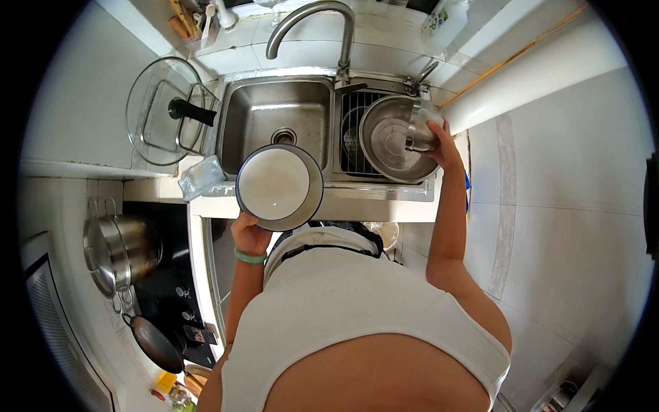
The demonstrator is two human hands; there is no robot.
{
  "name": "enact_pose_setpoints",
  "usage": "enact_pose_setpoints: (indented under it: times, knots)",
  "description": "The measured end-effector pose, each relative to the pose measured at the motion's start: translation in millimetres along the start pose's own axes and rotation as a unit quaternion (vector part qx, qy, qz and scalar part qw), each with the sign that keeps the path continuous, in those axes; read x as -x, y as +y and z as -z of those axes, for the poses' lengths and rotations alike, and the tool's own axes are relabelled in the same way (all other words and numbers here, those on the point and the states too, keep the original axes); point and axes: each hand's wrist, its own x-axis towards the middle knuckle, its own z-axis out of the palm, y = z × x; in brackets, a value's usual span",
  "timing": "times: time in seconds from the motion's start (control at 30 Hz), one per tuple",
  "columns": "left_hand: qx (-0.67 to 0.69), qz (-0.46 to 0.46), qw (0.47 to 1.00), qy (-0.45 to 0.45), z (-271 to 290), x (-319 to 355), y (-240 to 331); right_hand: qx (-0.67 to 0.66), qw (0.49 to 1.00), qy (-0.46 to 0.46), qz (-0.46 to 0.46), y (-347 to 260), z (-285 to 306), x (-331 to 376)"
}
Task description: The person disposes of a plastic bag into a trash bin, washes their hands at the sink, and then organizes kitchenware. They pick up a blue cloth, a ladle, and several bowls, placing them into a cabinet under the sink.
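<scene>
My left hand [250, 237], with a green bangle at its wrist, grips a white bowl with a dark blue rim [313, 196] from below left. It is up in front of the sink's near edge, and a smaller round white bowl [274, 184] appears nested in it. My right hand [445, 145] is closed around the right side of a shiny steel cup-like vessel [420, 125]. That vessel overlaps the right part of a wide steel basin [390, 137], which rests on the rack over the right sink. Whether my right fingers also touch the basin's rim I cannot tell.
Behind the bowls lies the left sink basin [278, 103] under a curved faucet [349, 34]. A glass lid [152, 103] leans at the left beside a crumpled clear plastic bag [202, 177]. Steel pots [123, 250] and a dark pan [156, 343] are by the black stove [177, 268].
</scene>
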Motion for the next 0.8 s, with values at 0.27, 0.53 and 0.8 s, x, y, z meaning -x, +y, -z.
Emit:
enact_pose_setpoints:
  times: [0.27,0.53,0.8]
  knots:
    - [-0.016,0.007,1.0,0.0,-4.4,7.8,-1.0,-0.05,0.998,-0.007,0.028,4.3,11.8,5.9]
    - [0.023,0.006,1.0,-0.008,3.6,5.8,-1.0,-0.233,0.961,-0.151,0.013,17.6,1.7,24.1]
    - [0.016,-0.016,1.0,-0.017,13.9,-6.5,-4.1,-0.446,0.851,-0.272,-0.052,14.5,-86.4,28.5]
